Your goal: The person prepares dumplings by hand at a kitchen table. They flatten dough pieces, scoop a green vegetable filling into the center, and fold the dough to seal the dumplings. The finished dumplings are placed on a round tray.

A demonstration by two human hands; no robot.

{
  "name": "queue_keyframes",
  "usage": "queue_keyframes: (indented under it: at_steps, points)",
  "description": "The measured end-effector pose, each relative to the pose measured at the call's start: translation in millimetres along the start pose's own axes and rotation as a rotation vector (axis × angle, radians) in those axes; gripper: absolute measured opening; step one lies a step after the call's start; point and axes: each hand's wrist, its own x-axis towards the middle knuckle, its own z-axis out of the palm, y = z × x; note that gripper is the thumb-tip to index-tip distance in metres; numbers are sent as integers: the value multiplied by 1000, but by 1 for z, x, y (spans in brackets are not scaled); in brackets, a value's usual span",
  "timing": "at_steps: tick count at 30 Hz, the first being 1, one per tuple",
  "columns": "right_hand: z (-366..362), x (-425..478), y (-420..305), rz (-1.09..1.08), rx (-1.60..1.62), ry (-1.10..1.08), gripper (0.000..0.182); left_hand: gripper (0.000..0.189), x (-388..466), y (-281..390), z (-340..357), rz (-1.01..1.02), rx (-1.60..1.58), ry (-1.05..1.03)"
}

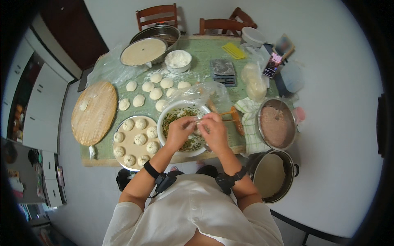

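Observation:
My left hand (pixel 179 132) and my right hand (pixel 214 130) meet above a white bowl (pixel 161 135) of chopped green filling (pixel 175 115). Their fingertips pinch a small pale piece of dough, mostly hidden by the fingers. To the left of the bowl, a round tray (pixel 127 140) holds several pleated buns (pixel 140 139). Behind the bowl, flattened dough pieces (pixel 156 93) lie on the floured green tablecloth (pixel 197 49), some close to a clear plastic bag (pixel 212 92).
A round wooden board (pixel 94 113) lies at the left. On the right are an orange-handled utensil (pixel 236 120), a checked towel (pixel 251 118) and a metal bowl of minced meat (pixel 274 126). Farther back are a kitchen scale (pixel 223 72) and a flour bowl (pixel 178 67). A large pot (pixel 291 184) stands at the lower right.

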Motion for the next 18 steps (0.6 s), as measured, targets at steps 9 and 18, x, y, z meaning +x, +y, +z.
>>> queue_keyframes:
  at_steps: [9, 18]
  points:
    - [13, -7, 22, 300, 451, -19, 13, 13, 11, 28, -5, 525, 491, -32]
    - [11, -13, 29, 375, 506, -66, 12, 18, 12, 27, -14, 425, 605, -60]
